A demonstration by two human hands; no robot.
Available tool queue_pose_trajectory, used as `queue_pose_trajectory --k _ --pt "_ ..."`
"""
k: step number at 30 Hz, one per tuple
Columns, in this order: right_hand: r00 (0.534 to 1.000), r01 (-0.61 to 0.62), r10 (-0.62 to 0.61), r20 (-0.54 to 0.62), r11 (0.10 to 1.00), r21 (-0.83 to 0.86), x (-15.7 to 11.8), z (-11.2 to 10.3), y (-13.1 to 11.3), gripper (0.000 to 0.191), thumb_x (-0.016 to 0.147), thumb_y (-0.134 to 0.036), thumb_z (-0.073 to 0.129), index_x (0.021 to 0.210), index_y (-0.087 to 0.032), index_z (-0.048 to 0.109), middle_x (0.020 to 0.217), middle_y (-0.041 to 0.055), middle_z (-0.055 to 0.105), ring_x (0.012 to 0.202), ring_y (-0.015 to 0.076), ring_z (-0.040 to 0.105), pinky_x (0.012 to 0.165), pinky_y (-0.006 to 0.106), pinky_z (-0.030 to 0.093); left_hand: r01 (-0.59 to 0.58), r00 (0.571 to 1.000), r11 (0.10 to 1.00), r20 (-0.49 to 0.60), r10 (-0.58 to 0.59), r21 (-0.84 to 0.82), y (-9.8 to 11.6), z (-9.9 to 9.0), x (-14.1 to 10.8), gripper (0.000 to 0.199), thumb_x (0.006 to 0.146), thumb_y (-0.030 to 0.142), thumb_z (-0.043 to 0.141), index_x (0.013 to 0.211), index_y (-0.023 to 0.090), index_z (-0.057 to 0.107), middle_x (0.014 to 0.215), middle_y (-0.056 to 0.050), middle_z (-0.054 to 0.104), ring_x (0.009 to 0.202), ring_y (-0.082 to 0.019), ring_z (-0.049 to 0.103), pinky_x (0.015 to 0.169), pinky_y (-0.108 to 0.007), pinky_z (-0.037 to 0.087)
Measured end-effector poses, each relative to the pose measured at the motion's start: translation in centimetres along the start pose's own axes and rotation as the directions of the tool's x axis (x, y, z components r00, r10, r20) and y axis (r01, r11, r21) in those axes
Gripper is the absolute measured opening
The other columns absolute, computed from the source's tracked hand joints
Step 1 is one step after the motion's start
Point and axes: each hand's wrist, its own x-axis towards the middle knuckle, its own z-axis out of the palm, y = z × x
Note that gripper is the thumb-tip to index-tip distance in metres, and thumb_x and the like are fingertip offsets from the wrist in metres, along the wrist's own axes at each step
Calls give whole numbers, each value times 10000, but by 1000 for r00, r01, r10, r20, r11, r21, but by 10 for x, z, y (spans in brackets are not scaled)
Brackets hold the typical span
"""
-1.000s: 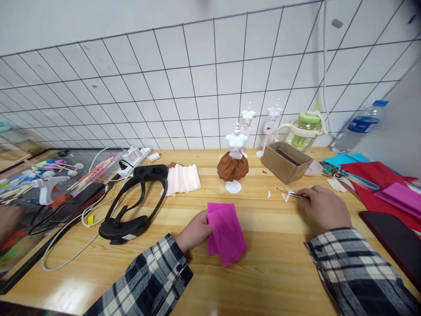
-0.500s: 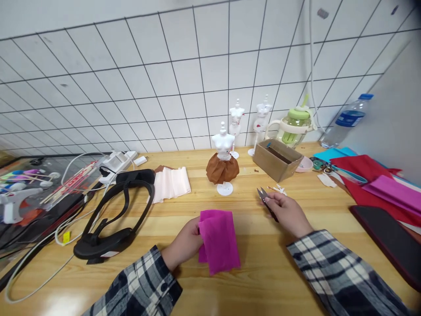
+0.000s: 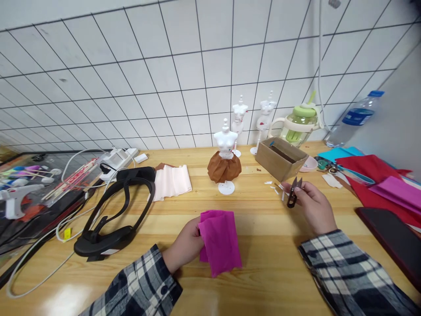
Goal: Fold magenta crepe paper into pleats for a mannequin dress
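My left hand (image 3: 186, 242) is closed on the left edge of a folded piece of magenta crepe paper (image 3: 221, 242), which hangs just over the wooden table. In my right hand (image 3: 314, 206) is a small pair of thread snips (image 3: 293, 193), blades pointing up and away from me. Behind the magenta paper stands a white mini dress form (image 3: 226, 142) wearing a puffy brown skirt (image 3: 224, 167). Small white scraps (image 3: 275, 188) lie on the table to the left of the snips.
Two more white dress forms (image 3: 239, 118) stand by the tiled wall. A cardboard box (image 3: 280, 159), green-lidded jug (image 3: 301, 123) and water bottle (image 3: 357, 117) are at the back right. Pale pink crepe paper (image 3: 173, 182) and a black headset strap (image 3: 115, 241) lie left; a dark phone (image 3: 390, 241) lies right.
My right hand has moved right with the snips and turned them, so the blades now point upward. The left hand and magenta paper stay nearly in place. The view has shifted slightly.
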Motion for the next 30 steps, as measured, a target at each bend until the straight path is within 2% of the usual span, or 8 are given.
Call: queue_pose_trajectory --k 5,9,12,16,20,25,27,30 --pt "910 -323 281 306 941 97 -7 15 -3 373 706 -481 724 914 -203 587 970 101 730 776 212 655 637 315 506 94 996 995 1 -94 -15 2 -1 -1 269 824 346 622 1023 185 705 833 -56 742 618 -183 655 507 -258 491" --pt "982 -172 167 86 983 61 -3 14 0 322 755 -493 650 878 -205 577 808 59 717 708 187 630 603 285 466 -32 969 999 -245 39 33 4 -5 5 367 753 297 694 1097 171 662 1088 -84 721 962 -249 670 811 -339 536" --pt "969 -13 74 237 968 -250 -16 22 -4 301 855 -503 516 868 -211 589 631 11 640 553 163 553 532 275 393 -23 960 999 -278 34 40 7 -7 8 370 756 322 698 1081 151 656 1098 -98 717 993 -262 659 860 -361 521" --pt "908 331 0 420 613 -717 -37 45 -10 257 925 -382 426 968 -253 643 818 38 698 730 203 614 616 297 389 -40 988 997 -147 49 68 5 -6 10 260 818 367 639 944 149 701 1004 -80 737 934 -250 657 839 -351 514" --pt "892 453 -183 414 342 -823 -37 52 -14 225 912 -312 472 1009 -235 660 941 89 694 904 273 608 778 402 432 -50 985 998 -166 57 43 1 -4 10 251 844 371 607 925 154 704 973 -64 742 911 -240 651 828 -344 515" --pt "766 643 -444 465 514 -568 -70 76 -31 262 889 -343 554 1121 -226 592 1098 101 653 1051 279 569 943 453 432 -90 987 996 -133 89 -5 6 6 10 241 849 372 604 933 173 710 973 -53 746 901 -239 656 800 -330 520" --pt "720 680 -436 540 596 -426 -96 95 -39 518 795 -470 673 1221 -215 523 1151 121 628 1055 298 560 917 452 460 -94 986 995 -137 97 29 8 10 10 204 830 337 619 918 176 709 957 -41 748 867 -226 656 782 -319 519" --pt "683 720 -490 541 576 -387 -119 115 -43 589 783 -393 695 1289 -191 473 1220 147 597 1066 322 547 900 479 459 -80 989 987 -115 96 136 6 10 7 166 801 303 646 872 165 705 891 -35 748 795 -206 646 744 -299 514"
